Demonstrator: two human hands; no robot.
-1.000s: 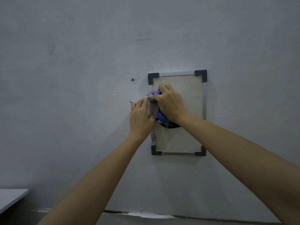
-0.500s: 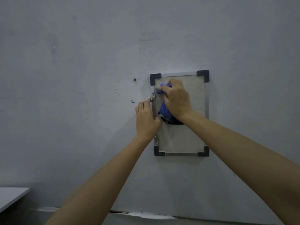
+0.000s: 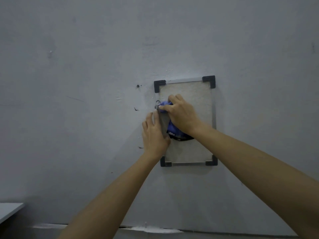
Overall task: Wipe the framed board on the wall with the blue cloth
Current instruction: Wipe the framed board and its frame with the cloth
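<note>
A small framed board (image 3: 198, 94) with a beige face, a thin metal frame and black corner pieces hangs on the grey wall. My right hand (image 3: 181, 114) grips a bunched blue cloth (image 3: 172, 129) and presses it on the board's left side, near a metal bracket on the frame. My left hand (image 3: 154, 133) lies flat with straight fingers against the board's left frame edge and the wall beside it. Most of the cloth is hidden under my right hand.
The grey wall (image 3: 86, 66) carries a small screw (image 3: 137, 86) and a few dark marks left of the board. A white tabletop corner (image 3: 8, 210) shows at the lower left. A skirting line runs along the bottom.
My right hand with the cloth has slid down and left from near the board's top toward the left frame edge. My left hand stays on the left frame edge.
</note>
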